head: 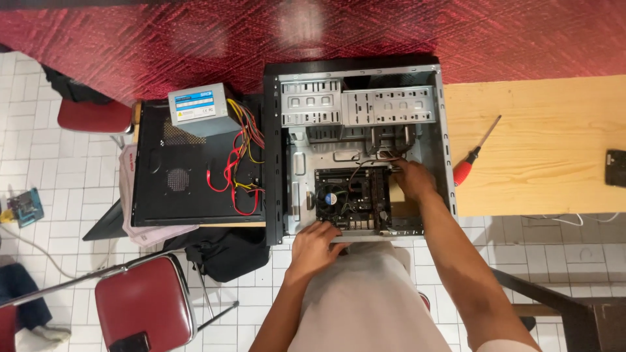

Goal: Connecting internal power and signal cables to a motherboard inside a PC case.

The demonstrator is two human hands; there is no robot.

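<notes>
Lying open: the computer case was on its side on the wooden table, its inside facing up
Motherboard: the motherboard sat low inside the case, toward the edge nearest the person, with a round cooler fan on its left part
Right hand: the right hand reached into the case at the right edge of the motherboard, fingers curled down among the thin wires there; whether they pinched anything could not be told
Left hand: the left hand rested on the near rim of the case, just below the fan, fingers loosely spread and bent over the edge, gripping nothing visible
Drive bays: the grey metal drive bays filled the far part of the case, beyond the motherboard
Side panel: the black side panel lay flat just left of the case
Power supply: the grey power supply stood on the far end of that panel, left of the case, its red and yellow cables trailing toward the case wall
Screwdriver: the red-handled screwdriver lay on the table just right of the case, apart from both hands
Chairs: two red chairs stood on the white tiled floor, well left of the case
</notes>
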